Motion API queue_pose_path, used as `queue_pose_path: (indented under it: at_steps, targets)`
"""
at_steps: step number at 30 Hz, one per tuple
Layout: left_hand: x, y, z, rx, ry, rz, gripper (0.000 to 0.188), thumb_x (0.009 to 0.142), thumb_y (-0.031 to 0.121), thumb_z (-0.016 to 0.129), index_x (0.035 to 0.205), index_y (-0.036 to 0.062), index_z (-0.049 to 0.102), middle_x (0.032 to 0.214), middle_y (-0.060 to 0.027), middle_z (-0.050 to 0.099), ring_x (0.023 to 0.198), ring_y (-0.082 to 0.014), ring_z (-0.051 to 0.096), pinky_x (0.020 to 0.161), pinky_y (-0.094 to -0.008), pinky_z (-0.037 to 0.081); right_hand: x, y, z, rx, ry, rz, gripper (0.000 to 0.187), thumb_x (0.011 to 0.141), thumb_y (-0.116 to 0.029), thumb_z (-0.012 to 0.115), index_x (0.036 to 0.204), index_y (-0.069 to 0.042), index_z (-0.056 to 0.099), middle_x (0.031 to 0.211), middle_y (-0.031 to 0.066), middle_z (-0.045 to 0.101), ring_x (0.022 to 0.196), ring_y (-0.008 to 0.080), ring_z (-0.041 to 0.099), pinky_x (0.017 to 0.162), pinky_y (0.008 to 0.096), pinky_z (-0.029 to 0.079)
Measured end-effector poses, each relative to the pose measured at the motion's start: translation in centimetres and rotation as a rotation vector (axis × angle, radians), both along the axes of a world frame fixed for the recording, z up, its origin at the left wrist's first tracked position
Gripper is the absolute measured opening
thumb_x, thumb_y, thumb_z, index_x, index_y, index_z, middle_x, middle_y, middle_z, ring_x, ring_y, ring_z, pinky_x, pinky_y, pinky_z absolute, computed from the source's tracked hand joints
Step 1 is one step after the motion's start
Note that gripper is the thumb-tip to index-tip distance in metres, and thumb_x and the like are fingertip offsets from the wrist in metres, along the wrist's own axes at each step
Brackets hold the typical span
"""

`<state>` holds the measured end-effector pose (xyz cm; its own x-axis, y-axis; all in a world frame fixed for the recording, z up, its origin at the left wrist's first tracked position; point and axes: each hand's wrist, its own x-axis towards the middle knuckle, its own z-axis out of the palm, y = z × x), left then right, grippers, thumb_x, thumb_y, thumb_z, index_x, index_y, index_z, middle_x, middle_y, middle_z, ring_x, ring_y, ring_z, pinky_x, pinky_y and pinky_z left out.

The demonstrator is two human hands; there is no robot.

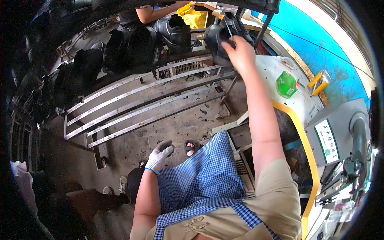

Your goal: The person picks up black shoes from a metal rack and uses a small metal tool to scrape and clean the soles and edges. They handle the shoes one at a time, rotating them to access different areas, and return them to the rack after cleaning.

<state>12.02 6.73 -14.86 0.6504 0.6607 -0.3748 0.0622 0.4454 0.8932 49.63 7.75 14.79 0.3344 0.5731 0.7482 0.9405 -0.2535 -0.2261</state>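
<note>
bare right hand (pixel 243 56) is up at the black leather low-cut shoe (pixel 215 40), far side, just beyond the white-topped counter (pixel 266 64). right grip: thumb and fingers part-curled at the shoe's opening, blurry; can't tell if closed on it. left hand in white knit glove with grey fingertips (pixel 157 158) hangs low, fingers loosely apart, nothing visible in the grip. to handle well: pinch the collar firmly, keep the shoe upright, lift clear before pulling back, mind the neighbouring black shoe (pixel 175 34). arm is near full reach, so leaning in should steady it; gloved hand could support the sole. keep clear of the green translucent plastic container (pixel 285 85).
</note>
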Motion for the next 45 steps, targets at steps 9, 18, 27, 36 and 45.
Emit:
queue_pose_path:
  at_steps: [9, 18, 27, 36, 45]
  targets:
    - [-1.3, -4.3, 4.6, 0.133, -0.2, 0.241, 0.05, 0.09, 0.017, 0.07, 0.134, 0.0014, 0.053, 0.126, -0.0101, 0.062, 0.114, -0.0207, 0.06, 0.099, -0.0327, 0.046, -13.9, -17.1, -3.6, -0.037, 0.373, 0.378, 0.021, 0.082, -0.018, 0.076, 0.086, -0.002, 0.064, 0.079, 0.0132, 0.064, 0.074, 0.0296, 0.066, 0.066, 0.0352, 0.05]
    - [-3.5, -10.8, 15.2, 1.092, 0.093, -0.059, 0.055, 0.074, 0.04, 0.081, 0.107, -0.0007, 0.064, 0.097, -0.0154, 0.067, 0.092, -0.0303, 0.066, 0.084, -0.0384, 0.051, -21.8, -16.4, -10.8, -0.628, 0.609, 0.932, 0.026, 0.083, -0.026, 0.073, 0.095, -0.005, 0.064, 0.087, 0.0136, 0.068, 0.08, 0.0278, 0.067, 0.072, 0.0343, 0.051]
    - [-5.6, -12.3, 13.0, 0.168, -0.116, 0.309, 0.041, 0.086, 0.024, 0.075, 0.115, -0.0017, 0.063, 0.105, -0.0065, 0.07, 0.094, -0.0151, 0.065, 0.087, -0.0293, 0.051, -21.1, -18.0, -18.8, -0.244, 1.313, 0.844, 0.047, 0.08, -0.005, 0.078, 0.121, 0.0, 0.057, 0.098, 0.0005, 0.06, 0.081, 0.0047, 0.057, 0.068, 0.0189, 0.048]
    - [-5.6, -12.1, 11.9, -0.282, -0.617, 0.244, 0.04, 0.094, 0.021, 0.061, 0.127, -0.0005, 0.057, 0.119, -0.0091, 0.066, 0.109, -0.0208, 0.063, 0.097, -0.0364, 0.049, -23.2, -19.3, -17.2, -0.23, 1.163, 0.948, 0.061, 0.075, -0.007, 0.084, 0.129, -0.002, 0.057, 0.074, -0.0069, 0.048, 0.062, 0.0022, 0.04, 0.054, 0.0192, 0.033]
    - [-5.8, -15.4, 16.4, 0.393, -0.273, 0.268, 0.031, 0.096, 0.008, 0.058, 0.126, 0.0004, 0.057, 0.118, -0.0084, 0.065, 0.106, -0.0155, 0.061, 0.097, -0.0313, 0.047, -22.9, -19.5, -10.8, -0.21, 0.36, 1.014, 0.041, 0.076, 0.0, 0.078, 0.115, -0.009, 0.071, 0.069, 0.0021, 0.059, 0.055, 0.011, 0.055, 0.049, 0.0247, 0.041]
